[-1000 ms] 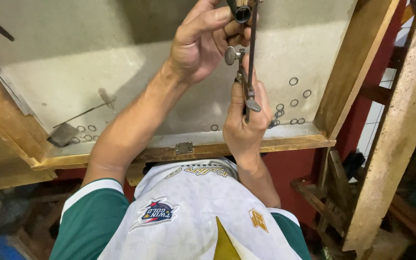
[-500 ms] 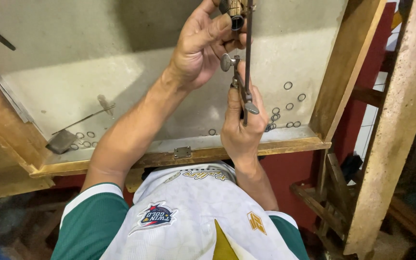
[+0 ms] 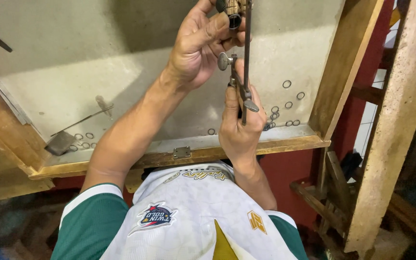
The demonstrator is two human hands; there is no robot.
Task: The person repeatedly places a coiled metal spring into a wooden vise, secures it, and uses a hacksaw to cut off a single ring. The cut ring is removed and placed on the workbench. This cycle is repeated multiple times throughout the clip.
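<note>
Pale tray (image 3: 73, 86) with a wooden rim lies below, small metal rings (image 3: 285, 103) scattered on it. Left hand (image 3: 201, 45) is closed around a dark tube (image 3: 232, 12) at the top; right hand (image 3: 239, 127) clasps the saw frame (image 3: 245, 62), rising above its fingers.

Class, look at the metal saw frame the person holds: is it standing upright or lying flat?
Upright: the saw frame runs vertically, with the right hand gripping its lower end.
</note>
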